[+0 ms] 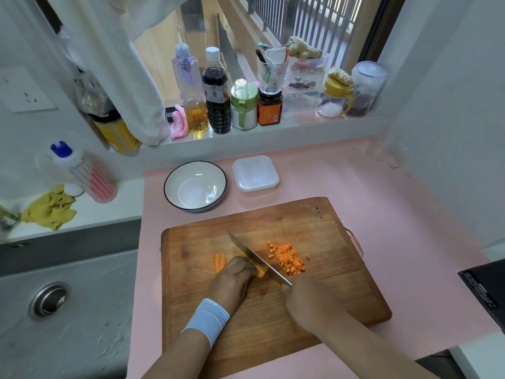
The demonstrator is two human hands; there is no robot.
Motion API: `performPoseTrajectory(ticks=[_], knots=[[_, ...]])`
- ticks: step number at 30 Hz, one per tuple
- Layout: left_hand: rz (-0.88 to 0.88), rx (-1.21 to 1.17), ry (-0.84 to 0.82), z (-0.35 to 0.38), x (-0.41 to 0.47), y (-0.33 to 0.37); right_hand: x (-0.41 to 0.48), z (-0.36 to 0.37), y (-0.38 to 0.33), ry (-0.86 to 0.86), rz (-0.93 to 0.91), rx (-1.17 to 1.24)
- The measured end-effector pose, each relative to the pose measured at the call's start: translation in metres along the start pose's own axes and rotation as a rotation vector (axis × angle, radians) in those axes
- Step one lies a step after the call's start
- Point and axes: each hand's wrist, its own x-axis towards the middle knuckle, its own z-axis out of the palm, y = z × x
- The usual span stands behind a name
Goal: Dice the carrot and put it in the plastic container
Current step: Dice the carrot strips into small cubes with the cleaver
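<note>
A wooden cutting board (pixel 300 302) lies on the pink counter. My left hand (pixel 232 280) has its fingers curled over carrot strips (pixel 219 262), which stick out to its left. My right hand (pixel 308 302) grips the handle of a knife (pixel 257 257); the blade slants across the board, pressed against my left knuckles. A pile of small orange carrot dice (pixel 288 258) sits just right of the blade. The clear square plastic container (pixel 255 175) stands behind the board; nothing shows inside it.
A white bowl with a dark rim (pixel 195 186) stands left of the container. A sink (pixel 49 299) lies to the left. Bottles and jars (pixel 216 91) line the window sill. A black object (pixel 483 291) sits at the right edge.
</note>
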Motion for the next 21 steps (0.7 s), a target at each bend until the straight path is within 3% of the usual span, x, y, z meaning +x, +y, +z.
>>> performPoseTrajectory(ticks=[11, 21], knots=[[-0.008, 0.014, 0.005, -0.002, 0.000, 0.001, -0.017, 0.005, -0.004, 0.116, -0.033, -0.170], [0.004, 0.011, 0.031, -0.003, 0.001, 0.004, -0.012, 0.000, 0.000, 0.032, -0.023, -0.099]])
